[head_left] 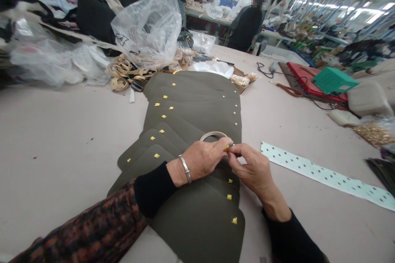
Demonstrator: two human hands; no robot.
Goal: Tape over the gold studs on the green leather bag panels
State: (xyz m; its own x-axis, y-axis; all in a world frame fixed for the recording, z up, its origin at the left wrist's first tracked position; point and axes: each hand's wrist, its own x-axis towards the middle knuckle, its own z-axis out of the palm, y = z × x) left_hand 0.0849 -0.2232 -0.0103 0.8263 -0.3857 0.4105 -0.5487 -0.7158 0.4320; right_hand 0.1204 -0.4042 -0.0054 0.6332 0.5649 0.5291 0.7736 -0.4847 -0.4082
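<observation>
A roll of yellow-edged tape (pixel 213 134) is in my left hand (pixel 205 158), whose fingers are closed around it. My right hand (pixel 251 166) meets it at the fingertips, pinched at a small yellow bit of the tape (pixel 226 147). Both hands are above a fanned stack of dark olive fabric pieces (pixel 191 102). Small yellow tape squares (pixel 156 156) dot the pieces on the left side and at the lower right. Small metal studs (pixel 235 112) show along the upper right edge of the stack.
A pale strip with dark dots (pixel 324 174) lies to the right on the table (pixel 61 139). Behind the stack are a clear plastic bag (pixel 148 28) and tan straps (pixel 120 74). A green box (pixel 335 80) rests on a red object (pixel 304 78). A person (pixel 248 24) sits farther back.
</observation>
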